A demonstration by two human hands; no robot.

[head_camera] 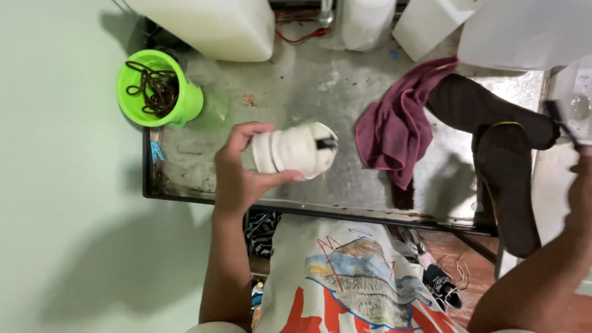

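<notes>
We see a bright green plastic cup (154,92) on the stained metal worktop (296,86), holding a tangle of dark brown laces (154,89). Our left hand (237,169) curls around a white rolled-up shoe-like object (296,149), thumb below and fingers above, over the table's middle. Our right hand (579,185) sits at the frame's edge, seemingly gripping a dark brush handle (561,120); its hold is hard to make out. A maroon cloth (398,126) lies nearby.
</notes>
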